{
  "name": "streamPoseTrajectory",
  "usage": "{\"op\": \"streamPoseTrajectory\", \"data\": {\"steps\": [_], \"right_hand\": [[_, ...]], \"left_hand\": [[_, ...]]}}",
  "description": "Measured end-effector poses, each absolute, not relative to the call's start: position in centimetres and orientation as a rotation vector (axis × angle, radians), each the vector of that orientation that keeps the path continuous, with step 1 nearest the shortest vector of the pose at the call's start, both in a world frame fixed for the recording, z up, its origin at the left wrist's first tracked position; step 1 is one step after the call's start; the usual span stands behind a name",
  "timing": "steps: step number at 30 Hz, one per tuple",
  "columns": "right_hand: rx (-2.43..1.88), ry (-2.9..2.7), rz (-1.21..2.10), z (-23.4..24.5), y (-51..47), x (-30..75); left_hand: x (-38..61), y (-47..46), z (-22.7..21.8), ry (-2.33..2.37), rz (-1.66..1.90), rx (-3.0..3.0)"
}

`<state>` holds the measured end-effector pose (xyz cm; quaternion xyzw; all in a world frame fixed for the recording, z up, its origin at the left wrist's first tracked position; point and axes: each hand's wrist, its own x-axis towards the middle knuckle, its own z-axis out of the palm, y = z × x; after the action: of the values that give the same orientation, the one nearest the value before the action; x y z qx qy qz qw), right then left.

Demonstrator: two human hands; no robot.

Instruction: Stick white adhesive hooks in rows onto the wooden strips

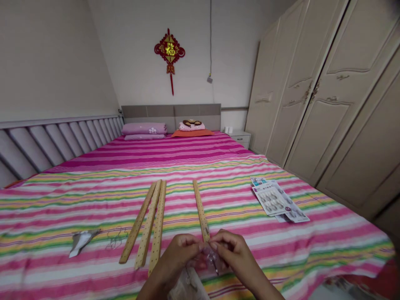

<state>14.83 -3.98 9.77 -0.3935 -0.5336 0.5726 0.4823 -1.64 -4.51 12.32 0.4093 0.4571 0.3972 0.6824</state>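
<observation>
The left hand (179, 254) and the right hand (233, 252) each pinch a small clear plastic bag (203, 259) between thumb and finger; the bag is low in the middle, over the striped sheet (262, 258), and a shiny thing (213, 263) shows in it. One wooden strip with holes (200, 206) lies just past the fingertips; three more wooden strips (149, 227) lie to the left, near some thin wire pieces (115, 238) and a crumpled wrapper (83, 241); flat packs (271, 200) lie to the right.
</observation>
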Motion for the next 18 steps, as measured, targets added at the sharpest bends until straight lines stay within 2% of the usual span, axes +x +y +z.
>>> {"op": "streamPoseTrajectory", "data": {"steps": [18], "right_hand": [[-0.868,-1.227,1.419,9.05,-3.22,15.29]], "left_hand": [[-1.15,-4.12,11.39,0.928,0.897,0.795]]}}
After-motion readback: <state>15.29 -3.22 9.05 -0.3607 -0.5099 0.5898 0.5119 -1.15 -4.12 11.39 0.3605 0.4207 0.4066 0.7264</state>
